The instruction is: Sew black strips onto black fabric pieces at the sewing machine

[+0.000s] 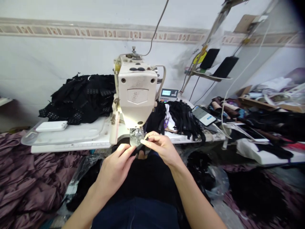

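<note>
Black narrow fabric strip (140, 149) sits just in front of the steel presser foot (136, 135) of the cream industrial sewing machine head (135, 92). Both hands are close together on it, not touching each other as far as I can tell. Right hand (162, 150) pinches the strip's upper end between thumb and fingers. Left hand (114, 170) has its fingers curled onto the lower part, and its exact grip is partly hidden.

Positions relative to the machine head:
- Left: heap of black fabric pieces with dotted tape rows (81, 98), on the white sewing table (71, 147).
- Left, nearer the front edge: white rectangular power bank (51, 126), lying on a translucent plastic table extension (81, 133).
- Behind, right: small grey digital control box (168, 94).
- Right: bundle of black straps (184, 119), then a smartphone in a pale case (203, 116).
- Further right: cluttered shelf of rolled material (225, 108).
- Below left: mauve crumpled fabric heap (30, 181).
- Below right: clear plastic bag with black pieces (205, 178).
</note>
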`<action>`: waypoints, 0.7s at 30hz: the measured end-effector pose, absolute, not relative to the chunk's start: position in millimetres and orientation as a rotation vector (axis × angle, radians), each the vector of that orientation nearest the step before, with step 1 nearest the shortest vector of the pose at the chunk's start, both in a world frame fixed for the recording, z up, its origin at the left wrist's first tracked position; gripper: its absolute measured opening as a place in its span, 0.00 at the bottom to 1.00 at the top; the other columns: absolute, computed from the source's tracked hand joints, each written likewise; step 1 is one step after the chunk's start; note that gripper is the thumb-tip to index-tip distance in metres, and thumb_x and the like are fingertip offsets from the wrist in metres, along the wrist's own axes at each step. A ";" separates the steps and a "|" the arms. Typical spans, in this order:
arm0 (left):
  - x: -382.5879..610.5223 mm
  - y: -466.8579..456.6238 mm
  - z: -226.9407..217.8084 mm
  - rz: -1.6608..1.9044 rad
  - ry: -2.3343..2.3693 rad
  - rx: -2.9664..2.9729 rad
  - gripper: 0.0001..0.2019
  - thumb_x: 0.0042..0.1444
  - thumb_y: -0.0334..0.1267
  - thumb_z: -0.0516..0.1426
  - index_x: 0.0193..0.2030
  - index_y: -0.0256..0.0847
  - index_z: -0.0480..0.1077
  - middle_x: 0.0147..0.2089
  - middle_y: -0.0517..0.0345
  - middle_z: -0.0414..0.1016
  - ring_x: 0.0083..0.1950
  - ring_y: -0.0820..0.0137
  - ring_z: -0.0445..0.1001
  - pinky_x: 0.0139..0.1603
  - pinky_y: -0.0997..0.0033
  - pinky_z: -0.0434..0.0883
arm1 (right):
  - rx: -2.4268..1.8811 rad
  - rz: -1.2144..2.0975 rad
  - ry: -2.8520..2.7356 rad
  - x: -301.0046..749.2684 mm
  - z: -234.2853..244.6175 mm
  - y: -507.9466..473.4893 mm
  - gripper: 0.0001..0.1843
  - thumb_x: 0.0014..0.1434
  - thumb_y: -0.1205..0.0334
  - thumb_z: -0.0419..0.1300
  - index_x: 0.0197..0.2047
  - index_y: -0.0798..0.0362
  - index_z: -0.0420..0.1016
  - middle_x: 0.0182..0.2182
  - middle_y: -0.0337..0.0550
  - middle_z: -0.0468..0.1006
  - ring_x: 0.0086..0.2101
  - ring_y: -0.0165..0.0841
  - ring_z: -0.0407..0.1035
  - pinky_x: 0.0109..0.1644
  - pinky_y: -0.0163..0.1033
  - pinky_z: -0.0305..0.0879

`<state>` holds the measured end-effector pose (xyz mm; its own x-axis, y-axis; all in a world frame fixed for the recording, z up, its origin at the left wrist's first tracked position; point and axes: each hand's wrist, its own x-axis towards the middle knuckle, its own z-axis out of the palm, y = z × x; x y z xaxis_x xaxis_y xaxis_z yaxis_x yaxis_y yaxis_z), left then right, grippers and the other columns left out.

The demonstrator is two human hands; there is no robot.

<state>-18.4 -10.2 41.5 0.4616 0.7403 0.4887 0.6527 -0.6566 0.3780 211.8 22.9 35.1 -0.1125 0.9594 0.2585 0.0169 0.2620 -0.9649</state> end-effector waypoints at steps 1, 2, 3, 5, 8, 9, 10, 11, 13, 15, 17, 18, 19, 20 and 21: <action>-22.1 -12.4 44.9 0.844 1.230 2.563 0.13 0.74 0.41 0.57 0.62 0.45 0.74 0.51 0.54 0.82 0.46 0.64 0.84 0.44 0.70 0.76 | -0.970 1.166 -1.408 214.2 36.5 20.0 0.19 0.63 0.44 0.72 0.33 0.52 0.83 0.40 0.46 0.80 0.34 0.35 0.75 0.34 0.38 0.73; -25.1 -14.9 48.2 0.734 1.233 2.548 0.11 0.73 0.43 0.59 0.58 0.45 0.76 0.46 0.57 0.82 0.41 0.65 0.83 0.39 0.71 0.74 | -0.968 1.256 -1.386 216.4 37.9 16.6 0.19 0.63 0.44 0.72 0.35 0.52 0.82 0.38 0.45 0.81 0.31 0.34 0.76 0.30 0.37 0.71; -27.2 -17.4 51.0 0.648 1.236 2.524 0.09 0.72 0.45 0.60 0.53 0.45 0.77 0.41 0.59 0.81 0.37 0.65 0.82 0.36 0.71 0.72 | -0.970 1.331 -1.360 218.6 39.2 12.9 0.19 0.64 0.44 0.72 0.36 0.52 0.81 0.34 0.44 0.82 0.28 0.33 0.76 0.27 0.35 0.69; -28.1 -22.0 53.1 0.588 1.213 2.447 0.11 0.72 0.45 0.60 0.40 0.44 0.77 0.33 0.62 0.77 0.32 0.68 0.78 0.33 0.72 0.67 | -0.976 1.408 -1.317 222.7 41.4 5.9 0.19 0.64 0.43 0.71 0.38 0.52 0.79 0.26 0.41 0.81 0.23 0.32 0.74 0.22 0.33 0.65; -23.6 -26.3 47.3 0.648 1.079 2.195 0.16 0.73 0.42 0.58 0.33 0.42 0.76 0.31 0.61 0.76 0.32 0.70 0.75 0.34 0.73 0.67 | -1.006 1.359 -1.330 227.7 42.3 -0.9 0.20 0.63 0.43 0.72 0.37 0.52 0.78 0.27 0.41 0.82 0.23 0.30 0.72 0.25 0.34 0.68; -21.7 -27.2 43.9 0.668 1.039 2.081 0.14 0.73 0.43 0.58 0.35 0.42 0.77 0.33 0.60 0.78 0.34 0.70 0.76 0.36 0.73 0.68 | -1.024 1.329 -1.337 229.0 41.7 -1.6 0.21 0.63 0.42 0.72 0.36 0.52 0.79 0.28 0.41 0.82 0.23 0.29 0.71 0.27 0.34 0.69; -19.9 -27.7 40.7 0.683 1.014 1.969 0.12 0.72 0.43 0.59 0.38 0.42 0.79 0.35 0.59 0.79 0.36 0.70 0.76 0.38 0.73 0.70 | -1.043 1.312 -1.337 230.0 40.6 -1.7 0.22 0.62 0.41 0.73 0.35 0.52 0.79 0.28 0.41 0.81 0.23 0.29 0.70 0.26 0.34 0.69; -18.4 -28.0 37.9 0.692 1.002 1.869 0.10 0.70 0.44 0.60 0.41 0.42 0.80 0.36 0.59 0.80 0.37 0.70 0.77 0.39 0.73 0.71 | -1.061 1.309 -1.332 230.5 39.3 -1.1 0.23 0.60 0.40 0.73 0.35 0.52 0.79 0.28 0.40 0.81 0.22 0.28 0.69 0.25 0.34 0.67; -16.0 -27.3 34.9 0.706 1.006 1.720 0.11 0.68 0.46 0.62 0.44 0.41 0.79 0.33 0.61 0.77 0.34 0.71 0.74 0.37 0.74 0.71 | -1.091 1.327 -1.323 230.2 36.2 1.6 0.24 0.59 0.39 0.74 0.36 0.52 0.79 0.24 0.38 0.78 0.19 0.28 0.67 0.21 0.33 0.62; -14.4 -24.8 35.4 0.737 1.034 1.671 0.13 0.68 0.48 0.62 0.43 0.40 0.78 0.27 0.65 0.70 0.28 0.74 0.69 0.31 0.77 0.67 | -1.111 1.332 -1.330 227.9 33.7 5.6 0.24 0.58 0.39 0.74 0.36 0.53 0.79 0.21 0.37 0.77 0.18 0.28 0.66 0.20 0.32 0.59; -13.4 -20.6 37.7 0.820 1.129 1.754 0.13 0.68 0.48 0.62 0.46 0.40 0.78 0.26 0.67 0.67 0.26 0.75 0.67 0.28 0.77 0.65 | -1.115 1.307 -1.333 224.0 31.5 10.4 0.24 0.57 0.39 0.75 0.36 0.53 0.79 0.21 0.37 0.77 0.19 0.29 0.68 0.21 0.33 0.60; -13.4 -18.2 38.6 0.884 1.192 1.845 0.12 0.68 0.47 0.62 0.48 0.41 0.78 0.27 0.66 0.69 0.27 0.74 0.69 0.29 0.77 0.67 | -1.116 1.292 -1.326 221.8 30.2 13.2 0.24 0.57 0.39 0.75 0.35 0.53 0.79 0.21 0.37 0.77 0.18 0.29 0.67 0.21 0.33 0.60; -13.7 -15.7 39.1 0.951 1.245 1.961 0.11 0.68 0.46 0.62 0.50 0.42 0.79 0.31 0.63 0.73 0.30 0.72 0.73 0.32 0.76 0.71 | -1.120 1.275 -1.318 219.6 28.6 16.1 0.24 0.57 0.39 0.75 0.35 0.52 0.79 0.21 0.37 0.77 0.18 0.29 0.67 0.21 0.34 0.60; -14.3 -13.2 39.0 1.012 1.279 2.088 0.11 0.69 0.43 0.61 0.53 0.43 0.79 0.36 0.60 0.78 0.34 0.70 0.77 0.37 0.74 0.74 | -1.128 1.255 -1.316 217.4 26.5 19.3 0.23 0.58 0.39 0.74 0.35 0.52 0.79 0.21 0.37 0.77 0.18 0.29 0.67 0.21 0.34 0.60; -15.2 -11.0 38.1 1.057 1.286 2.217 0.12 0.71 0.41 0.60 0.57 0.44 0.78 0.42 0.57 0.81 0.41 0.68 0.81 0.43 0.72 0.77 | -1.133 1.223 -1.319 215.1 24.0 22.7 0.23 0.58 0.40 0.74 0.35 0.52 0.80 0.21 0.37 0.77 0.18 0.30 0.67 0.21 0.35 0.60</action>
